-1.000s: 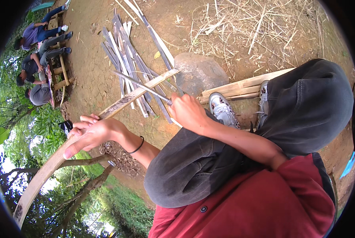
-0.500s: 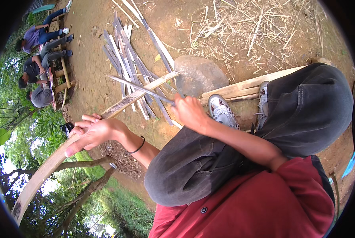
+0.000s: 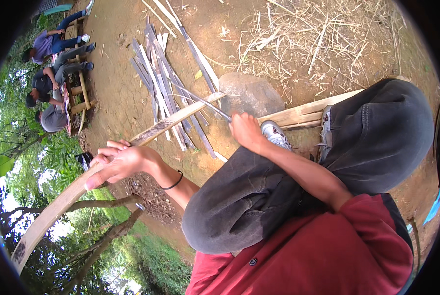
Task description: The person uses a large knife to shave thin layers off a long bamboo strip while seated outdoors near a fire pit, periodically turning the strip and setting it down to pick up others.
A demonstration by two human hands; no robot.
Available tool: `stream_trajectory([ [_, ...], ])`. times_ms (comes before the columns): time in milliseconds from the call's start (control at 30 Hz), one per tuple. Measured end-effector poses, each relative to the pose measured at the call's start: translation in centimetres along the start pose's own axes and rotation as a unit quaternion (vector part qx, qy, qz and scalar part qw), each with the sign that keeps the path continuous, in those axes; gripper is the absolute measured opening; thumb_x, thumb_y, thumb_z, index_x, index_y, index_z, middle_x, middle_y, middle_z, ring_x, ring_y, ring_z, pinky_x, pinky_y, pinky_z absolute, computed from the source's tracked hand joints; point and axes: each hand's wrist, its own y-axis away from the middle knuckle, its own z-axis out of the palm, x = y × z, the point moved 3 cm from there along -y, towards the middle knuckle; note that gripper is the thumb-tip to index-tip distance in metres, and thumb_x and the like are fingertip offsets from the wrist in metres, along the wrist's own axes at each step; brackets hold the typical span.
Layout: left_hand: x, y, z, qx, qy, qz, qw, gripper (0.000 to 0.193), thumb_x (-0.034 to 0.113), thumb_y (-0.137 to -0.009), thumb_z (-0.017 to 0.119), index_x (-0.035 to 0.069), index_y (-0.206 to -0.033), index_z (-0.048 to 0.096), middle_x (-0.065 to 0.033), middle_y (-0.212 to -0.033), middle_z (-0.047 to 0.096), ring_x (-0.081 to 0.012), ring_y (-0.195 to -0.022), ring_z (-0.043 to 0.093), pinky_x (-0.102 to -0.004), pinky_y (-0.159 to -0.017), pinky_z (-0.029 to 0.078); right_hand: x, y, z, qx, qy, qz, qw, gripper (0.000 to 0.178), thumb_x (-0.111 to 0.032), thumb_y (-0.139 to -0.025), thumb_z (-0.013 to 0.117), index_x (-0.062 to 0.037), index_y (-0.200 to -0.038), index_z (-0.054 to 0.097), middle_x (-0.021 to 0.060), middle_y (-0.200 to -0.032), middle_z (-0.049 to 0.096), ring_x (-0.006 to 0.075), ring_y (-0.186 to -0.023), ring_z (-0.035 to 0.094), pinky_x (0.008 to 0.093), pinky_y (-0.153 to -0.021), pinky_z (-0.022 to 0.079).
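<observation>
My left hand (image 3: 120, 164) is closed around a long pale wooden strip (image 3: 180, 115), which looks like split bamboo with dark stains on one face. The strip runs from the lower left up to a flat stone (image 3: 252, 93), its far end at the stone's edge. In my right hand (image 3: 246, 130), closed near my knee, is the handle of a long, thin knife (image 3: 211, 104); my fingers hide the handle. Its dark blade crosses the strip near the far end. Whether the edge bites into the wood, I cannot tell.
Beyond the strip lies a pile of dark and pale slats (image 3: 166, 88). Thin shavings (image 3: 298, 39) cover the ground at the upper right. Split pieces (image 3: 308, 110) rest by my shoes (image 3: 275, 135). Several people sit on a bench (image 3: 82, 88) at the upper left.
My right hand has moved right and slightly up, taking the knife along, so the blade now crosses the strip closer to its far end. My left hand keeps its hold on the strip.
</observation>
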Motion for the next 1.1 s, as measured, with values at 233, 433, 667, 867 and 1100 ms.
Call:
stream_trajectory([
  [233,-0.8,-0.6,-1.1,0.012,0.028,-0.011,0.999,0.071,0.079,-0.085,0.027,0.01,-0.071,0.032,-0.0008,-0.053,0.027,-0.0118,-0.037,0.026,-0.0249,-0.029,0.025,-7.1,3.1,-3.2,-0.066,-0.013,-0.016,0.998,0.022,-0.013,-0.086,0.061,0.0086,-0.091,0.06,0.026,-0.069,0.064,0.0397,-0.064,0.067,0.0481,-0.06,0.055],
  [433,-0.3,-0.5,0.0,-0.006,0.008,-0.001,1.0,0.068,0.077,-0.087,0.022,0.012,-0.072,0.027,0.0,-0.053,0.022,-0.0124,-0.04,0.024,-0.0243,-0.032,0.025,-0.9,0.5,-0.2,-0.026,0.042,0.056,0.997,0.02,-0.013,-0.085,0.058,0.0066,-0.088,0.063,0.0261,-0.075,0.065,0.0412,-0.079,0.068,0.0475,-0.069,0.055],
  [667,-0.4,-0.4,-0.4,-0.002,0.019,0.0,1.0,0.07,0.078,-0.086,0.026,0.01,-0.073,0.031,-0.0006,-0.053,0.026,-0.0114,-0.037,0.028,-0.0236,-0.029,0.027,-6.3,2.1,-2.4,-0.076,-0.028,0.001,0.997,0.024,-0.015,-0.085,0.062,0.0078,-0.09,0.061,0.0306,-0.072,0.063,0.0457,-0.073,0.065,0.0515,-0.067,0.054],
  [867,-0.3,-0.2,0.2,-0.009,0.022,0.003,1.0,0.067,0.076,-0.088,0.026,0.012,-0.07,0.029,0.0012,-0.054,0.025,-0.0105,-0.038,0.026,-0.0229,-0.029,0.026,-0.9,0.2,-0.3,-0.052,-0.017,0.074,0.996,0.024,-0.013,-0.086,0.06,0.0101,-0.089,0.064,0.0311,-0.077,0.064,0.0436,-0.076,0.067,0.0487,-0.07,0.056],
  [1100,-0.9,-0.7,-0.2,-0.002,0.033,-0.01,0.999,0.069,0.076,-0.087,0.029,0.009,-0.073,0.031,-0.0007,-0.058,0.027,-0.0112,-0.04,0.025,-0.0234,-0.03,0.026,-2.3,2.0,-1.1,-0.066,-0.005,0.051,0.996,0.023,-0.015,-0.085,0.063,0.0077,-0.087,0.062,0.0285,-0.073,0.064,0.0428,-0.075,0.066,0.0489,-0.067,0.054],
])
